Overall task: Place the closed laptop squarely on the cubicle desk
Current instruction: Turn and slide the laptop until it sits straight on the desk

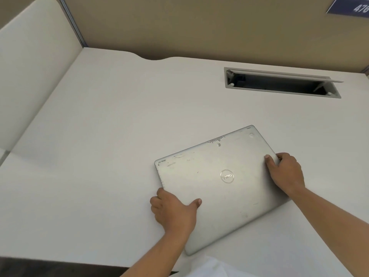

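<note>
A closed silver laptop (217, 188) with a round logo and a scuffed lid lies on the white cubicle desk (111, 136), right of centre and near the front edge. It sits skewed, its far edge rising toward the right. My left hand (173, 211) grips its left edge, thumb on the lid and fingers wrapped around the side. My right hand (285, 172) holds the right edge the same way, thumb on top.
An open cable tray (279, 83) with a raised flap is set into the desk at the back right. Tan partition walls (199, 27) close the back, a cream panel (34, 62) the left. A blue number plate (351, 6) hangs top right.
</note>
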`<state>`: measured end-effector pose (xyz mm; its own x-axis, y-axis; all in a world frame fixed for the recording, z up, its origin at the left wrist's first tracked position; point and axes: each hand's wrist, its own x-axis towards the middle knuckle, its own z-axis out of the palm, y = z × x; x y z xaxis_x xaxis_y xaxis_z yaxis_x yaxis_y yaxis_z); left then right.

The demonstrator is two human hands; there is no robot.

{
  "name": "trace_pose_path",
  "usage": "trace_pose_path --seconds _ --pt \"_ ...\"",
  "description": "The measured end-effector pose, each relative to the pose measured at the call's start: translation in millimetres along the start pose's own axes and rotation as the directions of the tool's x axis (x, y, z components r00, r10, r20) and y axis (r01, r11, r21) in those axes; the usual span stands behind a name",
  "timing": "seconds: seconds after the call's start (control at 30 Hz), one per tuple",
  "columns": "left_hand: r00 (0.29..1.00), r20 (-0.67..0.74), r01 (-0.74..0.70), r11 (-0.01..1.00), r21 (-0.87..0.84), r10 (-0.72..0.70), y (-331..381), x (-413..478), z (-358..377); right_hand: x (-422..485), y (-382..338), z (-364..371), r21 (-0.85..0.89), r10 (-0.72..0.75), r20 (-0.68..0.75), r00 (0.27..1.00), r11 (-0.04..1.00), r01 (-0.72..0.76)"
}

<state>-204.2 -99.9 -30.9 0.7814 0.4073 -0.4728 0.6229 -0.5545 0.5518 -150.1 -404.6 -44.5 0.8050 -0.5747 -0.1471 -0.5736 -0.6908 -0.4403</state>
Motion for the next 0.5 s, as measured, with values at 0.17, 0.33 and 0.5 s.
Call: trace_pose_path --seconds 0.17,0.33,0.5 --pt "0.997 0.060 0.058 0.998 -0.037 -0.055 3.2 12.6 -9.0 -5.4 8.2 -2.4 0.038 0.017 0.009 1.000 0.999 -0.018" --pt "0.988 0.147 0.050 0.997 -0.052 -0.042 12.0 34.9 -26.0 -21.0 17.1 -2.1 0.088 0.084 -0.003 0.996 0.993 -0.083" --pt "0.978 0.208 0.018 0.998 -0.061 -0.004 21.0 64.1 -41.9 -41.8 25.0 -5.5 0.177 0.133 0.015 0.991 0.975 -0.134"
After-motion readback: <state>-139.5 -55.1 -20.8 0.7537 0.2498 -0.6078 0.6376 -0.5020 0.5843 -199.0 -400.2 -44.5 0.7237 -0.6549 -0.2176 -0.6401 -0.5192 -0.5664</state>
